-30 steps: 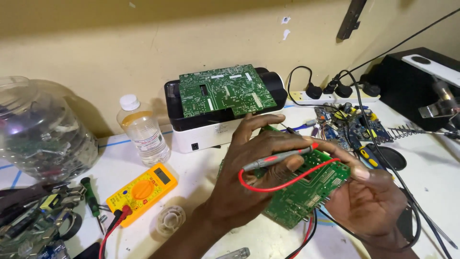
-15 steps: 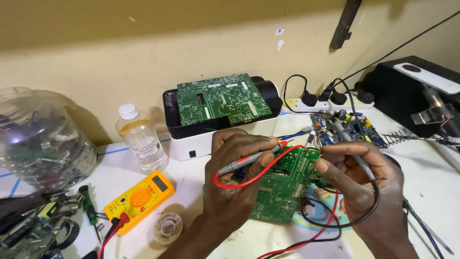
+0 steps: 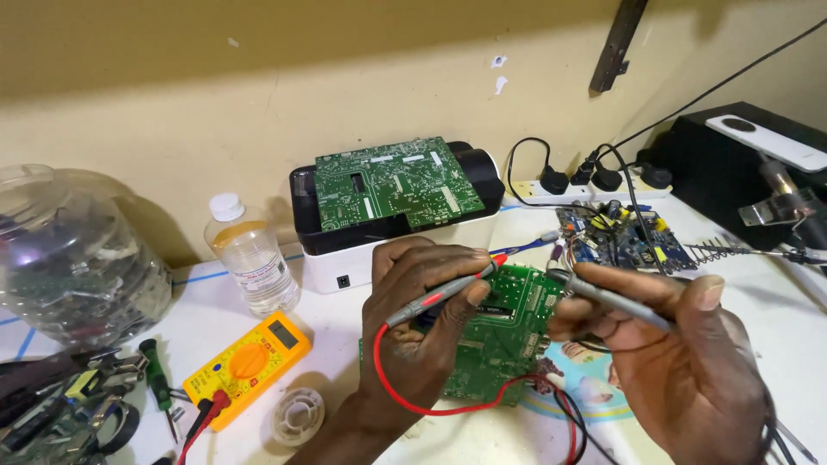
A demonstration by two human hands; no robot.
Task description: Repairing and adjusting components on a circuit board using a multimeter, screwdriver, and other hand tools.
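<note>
My left hand [image 3: 413,331] grips a grey test probe with a red tip [image 3: 448,288] and steadies a green circuit board [image 3: 504,340] from the left. The red tip rests at the board's upper edge. My right hand [image 3: 680,362] holds a second grey probe [image 3: 607,297], its tip at the board's upper right corner. A red lead [image 3: 413,400] loops below my left wrist, and a black lead runs beside it. Both leads go back to a yellow multimeter [image 3: 245,366] lying flat at the left.
A second green board [image 3: 392,182] lies on a black-and-white box [image 3: 345,258]. A clear bottle [image 3: 251,258], a large plastic jar [image 3: 65,250], a tape roll [image 3: 297,415], a green screwdriver [image 3: 157,383], a blue board [image 3: 624,237], a power strip [image 3: 586,185] and a black speaker [image 3: 741,164] surround the work.
My right hand rose from under the board and now holds a probe to its upper right corner. The left hand with the red-tipped probe moved onto the board's top edge.
</note>
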